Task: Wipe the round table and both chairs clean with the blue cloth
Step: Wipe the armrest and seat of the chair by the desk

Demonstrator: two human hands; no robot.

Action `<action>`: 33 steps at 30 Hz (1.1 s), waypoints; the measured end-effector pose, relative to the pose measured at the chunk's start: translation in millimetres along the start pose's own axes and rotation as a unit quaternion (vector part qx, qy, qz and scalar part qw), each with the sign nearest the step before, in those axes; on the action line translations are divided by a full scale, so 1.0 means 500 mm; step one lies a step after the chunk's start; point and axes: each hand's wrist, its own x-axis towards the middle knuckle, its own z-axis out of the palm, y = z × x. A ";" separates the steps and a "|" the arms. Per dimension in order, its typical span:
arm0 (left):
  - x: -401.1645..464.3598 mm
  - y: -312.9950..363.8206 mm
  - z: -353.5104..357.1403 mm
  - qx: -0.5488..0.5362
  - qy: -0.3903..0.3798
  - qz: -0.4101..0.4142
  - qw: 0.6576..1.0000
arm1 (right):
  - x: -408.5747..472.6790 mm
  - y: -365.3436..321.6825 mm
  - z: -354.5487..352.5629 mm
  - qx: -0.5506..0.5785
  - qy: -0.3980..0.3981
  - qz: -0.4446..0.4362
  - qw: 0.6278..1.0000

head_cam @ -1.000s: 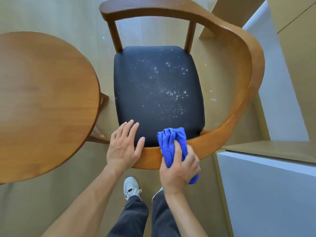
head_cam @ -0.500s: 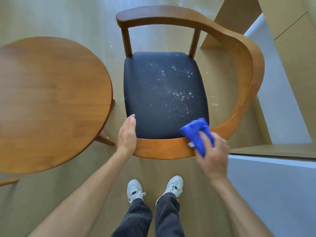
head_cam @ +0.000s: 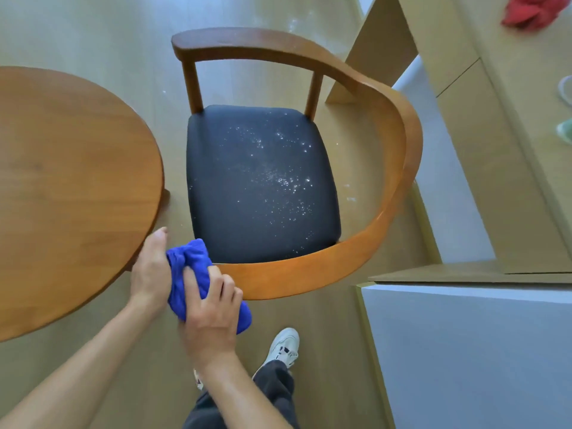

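Both hands clamp the bunched blue cloth (head_cam: pixel 192 267) at the wooden chair's (head_cam: pixel 365 243) near armrest end: left hand (head_cam: pixel 151 270), right hand (head_cam: pixel 213 314). White specks dot its black padded seat (head_cam: pixel 260 184), beside the round wooden worktop (head_cam: pixel 71 181).

Benches: one round wooden bench (head_cam: pixel 71 187)
Chairs: one wooden chair (head_cam: pixel 399 168), with one dark seat cushion (head_cam: pixel 260 184)
Cloths: one blue cloth (head_cam: pixel 192 267) and one red cloth (head_cam: pixel 529 10)
Hands: two, the left hand (head_cam: pixel 151 270) and the right hand (head_cam: pixel 210 314)
Shoes: one white shoe (head_cam: pixel 283 345) plainly seen
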 end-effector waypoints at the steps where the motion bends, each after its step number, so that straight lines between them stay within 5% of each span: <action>1: -0.003 0.005 -0.003 0.033 -0.006 0.017 0.999 | 0.006 0.026 -0.011 -0.024 0.002 -0.048 0.999; 4: -0.036 0.028 0.029 0.095 -0.041 0.089 0.991 | 0.015 0.122 -0.053 -0.035 -0.009 -0.163 0.986; 9: -0.075 0.036 0.121 0.221 -0.084 0.184 0.954 | 0.035 0.308 -0.137 -0.052 -0.023 -0.181 0.982; 13: -0.098 0.021 0.185 0.379 -0.096 0.261 0.883 | 0.081 0.469 -0.228 -0.106 0.004 -0.106 0.989; 18: -0.119 0.030 0.261 0.478 -0.096 0.310 0.816 | 0.187 0.586 -0.270 -0.125 0.059 0.155 0.978; 24: -0.119 0.060 0.369 0.522 -0.136 0.322 0.778 | 0.207 0.622 -0.252 -0.137 0.085 0.116 0.980; 33: -0.116 0.053 0.390 0.551 -0.097 0.312 0.768 | 0.434 0.674 -0.296 -0.184 0.092 0.075 0.976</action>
